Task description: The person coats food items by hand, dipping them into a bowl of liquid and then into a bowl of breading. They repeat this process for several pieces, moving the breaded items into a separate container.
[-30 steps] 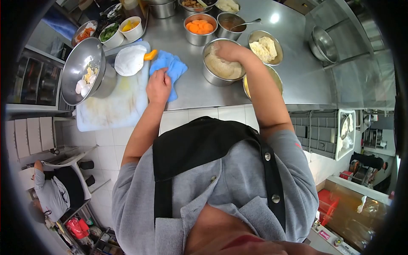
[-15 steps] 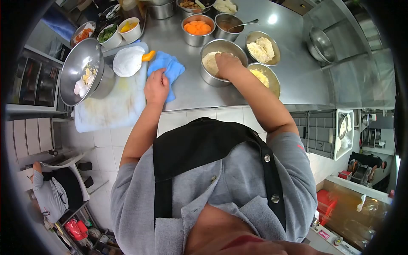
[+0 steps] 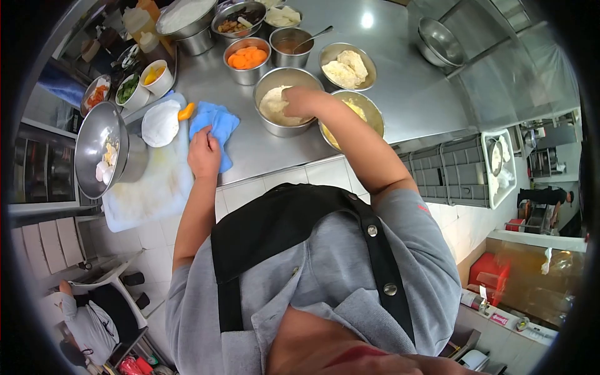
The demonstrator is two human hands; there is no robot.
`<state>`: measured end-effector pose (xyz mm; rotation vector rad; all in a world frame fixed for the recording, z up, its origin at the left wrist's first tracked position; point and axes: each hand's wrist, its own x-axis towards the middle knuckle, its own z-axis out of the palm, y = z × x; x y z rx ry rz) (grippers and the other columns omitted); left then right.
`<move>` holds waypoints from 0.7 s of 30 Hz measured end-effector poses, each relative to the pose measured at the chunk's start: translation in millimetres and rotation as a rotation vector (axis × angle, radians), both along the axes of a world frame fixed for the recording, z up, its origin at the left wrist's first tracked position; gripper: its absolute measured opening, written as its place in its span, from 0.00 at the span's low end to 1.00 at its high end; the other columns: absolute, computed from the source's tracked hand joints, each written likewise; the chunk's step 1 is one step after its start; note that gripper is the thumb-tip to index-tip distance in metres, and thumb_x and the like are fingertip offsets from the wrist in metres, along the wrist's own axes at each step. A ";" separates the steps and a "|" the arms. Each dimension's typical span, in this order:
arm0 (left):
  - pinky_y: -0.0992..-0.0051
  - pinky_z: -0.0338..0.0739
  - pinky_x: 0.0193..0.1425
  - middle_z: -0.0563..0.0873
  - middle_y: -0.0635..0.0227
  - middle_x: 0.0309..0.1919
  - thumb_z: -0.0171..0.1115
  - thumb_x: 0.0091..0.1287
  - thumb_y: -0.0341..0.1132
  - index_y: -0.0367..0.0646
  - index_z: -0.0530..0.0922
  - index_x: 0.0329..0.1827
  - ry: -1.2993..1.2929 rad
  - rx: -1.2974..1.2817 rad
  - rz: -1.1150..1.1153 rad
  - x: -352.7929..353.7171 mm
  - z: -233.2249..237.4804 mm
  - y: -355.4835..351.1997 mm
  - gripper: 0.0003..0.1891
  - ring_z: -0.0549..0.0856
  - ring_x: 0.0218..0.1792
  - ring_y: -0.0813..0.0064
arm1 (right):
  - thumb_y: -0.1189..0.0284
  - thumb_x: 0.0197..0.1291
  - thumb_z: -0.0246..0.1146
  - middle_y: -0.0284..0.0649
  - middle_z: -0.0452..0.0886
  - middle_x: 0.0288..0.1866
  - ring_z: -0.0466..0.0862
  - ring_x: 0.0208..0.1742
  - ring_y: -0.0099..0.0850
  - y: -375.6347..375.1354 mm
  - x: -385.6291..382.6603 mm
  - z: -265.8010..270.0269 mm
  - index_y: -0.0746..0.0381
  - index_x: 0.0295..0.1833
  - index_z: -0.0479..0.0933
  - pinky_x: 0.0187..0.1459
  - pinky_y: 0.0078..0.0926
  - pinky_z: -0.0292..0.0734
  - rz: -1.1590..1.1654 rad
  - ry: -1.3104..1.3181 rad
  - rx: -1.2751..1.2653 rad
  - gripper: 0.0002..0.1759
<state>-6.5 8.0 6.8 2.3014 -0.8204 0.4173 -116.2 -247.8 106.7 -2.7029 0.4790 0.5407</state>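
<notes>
My right hand (image 3: 301,103) reaches down into a steel bowl (image 3: 269,75) of pale crumb-like powder (image 3: 273,105). Its fingers are hidden in the bowl, so whatever they hold cannot be seen. My left hand (image 3: 204,152) rests at the cutting board's edge against a crumpled blue cloth (image 3: 220,125); its fingers are loosely bent and grip nothing visible. Just right of the powder bowl, partly under my right forearm, stands a bowl of yellow food (image 3: 355,107). Behind it, another steel bowl holds pale, lumpy coated pieces (image 3: 345,69).
On the white cutting board (image 3: 147,194) stand a large bowl with eggshells (image 3: 105,170) and a scraper with an orange handle (image 3: 185,112). Carrot slices (image 3: 247,58) and a pot with a spoon (image 3: 290,45) sit behind. A grey crate (image 3: 447,172) is at right; a person (image 3: 94,322) sits lower left.
The whole view has shifted, so the counter and bowls appear further left. My right hand stays in the powder bowl and my left stays by the blue cloth.
</notes>
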 end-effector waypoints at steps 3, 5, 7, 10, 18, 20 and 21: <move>0.64 0.77 0.42 0.83 0.64 0.39 0.53 0.61 0.32 0.49 0.79 0.44 -0.009 -0.003 0.004 0.3 0.0 -0.3 0.11 0.82 0.39 0.59 | 0.63 0.52 0.60 0.52 0.76 0.56 0.76 0.56 0.44 -8.8 -4.1 11.6 0.65 0.60 0.71 0.57 0.34 0.70 -0.015 -0.024 0.223 0.29; 0.64 0.77 0.41 0.83 0.64 0.39 0.53 0.61 0.32 0.49 0.79 0.44 -0.010 -0.007 0.002 -0.1 -0.3 -1.1 0.11 0.81 0.39 0.59 | 0.63 0.53 0.60 0.52 0.76 0.56 0.76 0.56 0.44 -19.3 -11.5 30.7 0.65 0.61 0.70 0.57 0.33 0.70 0.010 -0.091 0.266 0.30; 0.65 0.77 0.41 0.83 0.64 0.39 0.53 0.61 0.32 0.49 0.79 0.43 -0.007 -0.010 0.004 0.1 -1.4 -0.6 0.10 0.81 0.39 0.59 | 0.64 0.53 0.60 0.51 0.77 0.55 0.77 0.55 0.42 -32.9 -21.4 51.4 0.65 0.61 0.70 0.55 0.32 0.71 0.019 -0.185 0.292 0.29; 0.65 0.76 0.41 0.83 0.64 0.38 0.53 0.61 0.32 0.48 0.80 0.43 0.008 -0.021 0.001 -1.1 0.8 -1.0 0.10 0.81 0.38 0.60 | 0.66 0.52 0.60 0.51 0.77 0.54 0.78 0.53 0.42 -69.7 -32.0 69.0 0.67 0.59 0.70 0.54 0.32 0.72 -0.065 -0.246 0.335 0.28; 0.66 0.76 0.42 0.82 0.63 0.39 0.52 0.62 0.32 0.47 0.79 0.43 -0.030 -0.022 0.001 0.1 -2.9 -0.7 0.10 0.81 0.38 0.60 | 0.66 0.54 0.62 0.49 0.76 0.53 0.78 0.54 0.44 -169.0 -40.3 7.5 0.65 0.53 0.72 0.52 0.38 0.75 -0.421 -0.314 -0.329 0.22; 0.66 0.76 0.42 0.82 0.63 0.39 0.52 0.62 0.31 0.47 0.79 0.43 -0.020 -0.020 0.002 -0.4 -1.7 -1.0 0.10 0.81 0.38 0.60 | 0.67 0.53 0.63 0.50 0.76 0.51 0.77 0.54 0.45 -173.2 -40.7 -18.0 0.65 0.52 0.71 0.52 0.40 0.75 -0.400 -0.346 -0.461 0.22; 0.66 0.76 0.42 0.82 0.63 0.39 0.52 0.62 0.31 0.47 0.79 0.43 -0.010 -0.020 0.001 -0.4 -1.3 -1.0 0.10 0.81 0.39 0.60 | 0.67 0.52 0.64 0.50 0.76 0.50 0.77 0.54 0.46 -170.4 -41.3 -27.9 0.64 0.52 0.71 0.53 0.40 0.75 -0.377 -0.367 -0.510 0.22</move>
